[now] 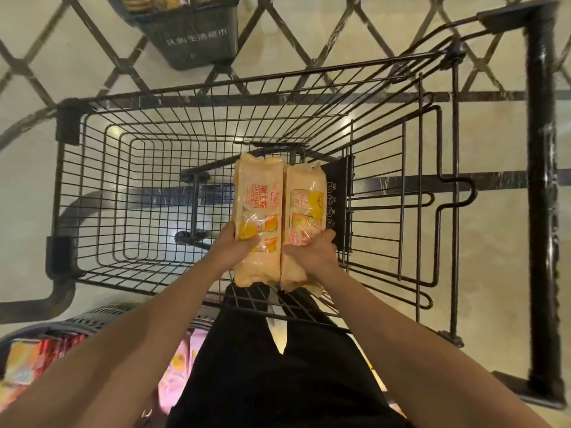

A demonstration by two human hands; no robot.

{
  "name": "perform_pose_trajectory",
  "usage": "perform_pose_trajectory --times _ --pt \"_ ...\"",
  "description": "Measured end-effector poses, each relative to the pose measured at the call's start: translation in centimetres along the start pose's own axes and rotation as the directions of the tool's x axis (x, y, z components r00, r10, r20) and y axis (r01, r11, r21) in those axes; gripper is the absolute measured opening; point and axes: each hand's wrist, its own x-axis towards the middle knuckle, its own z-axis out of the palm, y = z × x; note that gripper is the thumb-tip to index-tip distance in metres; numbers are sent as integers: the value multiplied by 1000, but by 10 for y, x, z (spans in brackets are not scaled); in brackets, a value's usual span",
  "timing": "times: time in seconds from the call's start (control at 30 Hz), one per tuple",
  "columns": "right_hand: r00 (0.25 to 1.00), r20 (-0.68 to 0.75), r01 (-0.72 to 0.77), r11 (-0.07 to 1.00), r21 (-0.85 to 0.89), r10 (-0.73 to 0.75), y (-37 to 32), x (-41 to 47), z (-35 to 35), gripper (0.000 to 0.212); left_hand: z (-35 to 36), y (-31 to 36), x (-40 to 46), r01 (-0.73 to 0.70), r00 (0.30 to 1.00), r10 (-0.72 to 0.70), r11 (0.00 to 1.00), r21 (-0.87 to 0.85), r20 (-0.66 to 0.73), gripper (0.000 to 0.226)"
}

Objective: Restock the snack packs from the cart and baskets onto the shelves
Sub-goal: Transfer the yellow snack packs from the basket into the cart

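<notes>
You hold two orange snack packs side by side above the wire cart [102, 168], over the end of its basket nearest you. Your left hand [238, 247] grips the left pack [258, 217] from its outer side, thumb curled across the printed front and fingers wrapped behind it. Your right hand [312, 250] grips the right pack [306, 217] the same way from the other side, thumb on the front, fingers round the far edge. The two packs touch along their inner long edges. Each pack's long axis runs away from you toward the cart's far end, the crimped far ends pointing forward and the near ends hanging below your hands, over the cart's near rim. The red lettering on the left pack runs along that long axis. Beyond the cart's far end a dark plastic basket [197, 41] stands on the tiled floor [24, 186], with packs in it. Beside the cart's near left corner another basket [92, 316] holds colourful snack packs, partly hidden by your left arm.
</notes>
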Motion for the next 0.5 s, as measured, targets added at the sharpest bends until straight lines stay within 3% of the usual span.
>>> perform_pose_trajectory --times 0.17,0.23,0.33,0.5 --pt "992 65 101 993 57 -104 8 -17 -20 82 -4 8 -13 23 999 -26 990 -136 -23 49" --pt "986 84 140 989 53 -144 12 -25 -31 80 -1 7 -20 19 999 -25 983 -181 -27 40" --pt "971 100 212 975 65 -218 15 -39 -47 76 4 17 -43 -17 993 -12 970 -244 -114 27" --pt "918 101 374 922 97 -383 16 -67 -67 73 -4 27 -87 -94 957 1 947 -306 -289 46"
